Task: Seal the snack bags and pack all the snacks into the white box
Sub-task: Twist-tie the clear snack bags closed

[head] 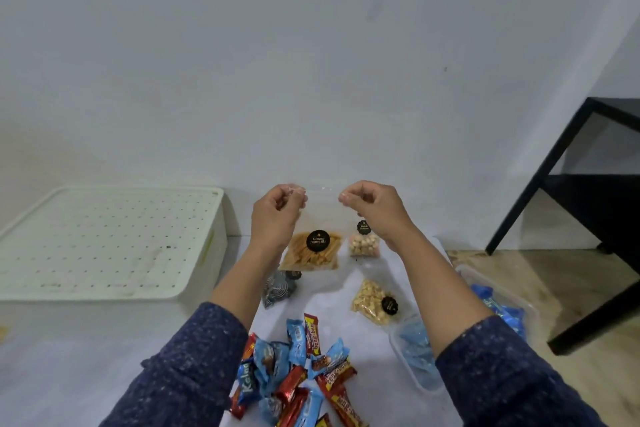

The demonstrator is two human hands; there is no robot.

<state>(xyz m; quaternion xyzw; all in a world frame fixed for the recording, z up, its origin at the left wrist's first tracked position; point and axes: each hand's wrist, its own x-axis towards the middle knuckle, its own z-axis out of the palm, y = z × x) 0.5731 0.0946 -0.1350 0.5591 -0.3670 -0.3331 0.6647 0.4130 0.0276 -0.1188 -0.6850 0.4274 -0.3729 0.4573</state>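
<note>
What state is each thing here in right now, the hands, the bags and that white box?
Left hand: pinches the top edge of the chip bag.
Right hand: pinches the same edge.
Chip bag: held up, upright; seal cannot be told.
Round-snack bag: behind it on the table.
Nut bag: lying flat.
Dark bag: lying on the table.
Candy bars: loose pile, unpacked.
White box: lid on.

Bare floor leftward; wrapped snack pile between the forearms.

A plain home room: bare white wall, wood-look floor.
</note>
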